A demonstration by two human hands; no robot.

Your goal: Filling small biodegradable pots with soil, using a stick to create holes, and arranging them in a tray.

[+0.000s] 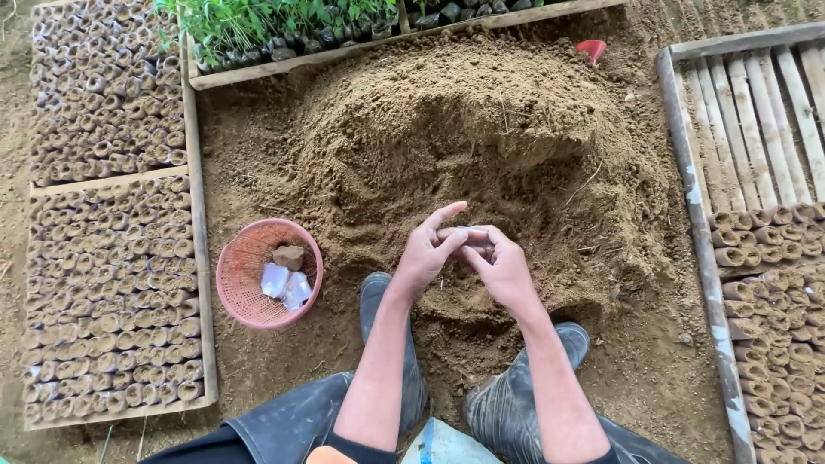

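I'm pinching a small soil-filled bag between both hands, my left hand and right hand meeting over the near edge of the soil heap. Fingers are clenching on the bag, mostly hiding it. A pink basket is sitting to my left with scraps inside, beside trays of filled bags. My boots are resting below.

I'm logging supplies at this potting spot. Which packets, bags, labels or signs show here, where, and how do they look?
Small bag: between the fingers of both hands, pale, mostly hidden.
Flat packets: in the pink basket, left of the hands; white, crumpled.
Filled bags: trays left and right; small brown tubes.
No labels, signs or screens.
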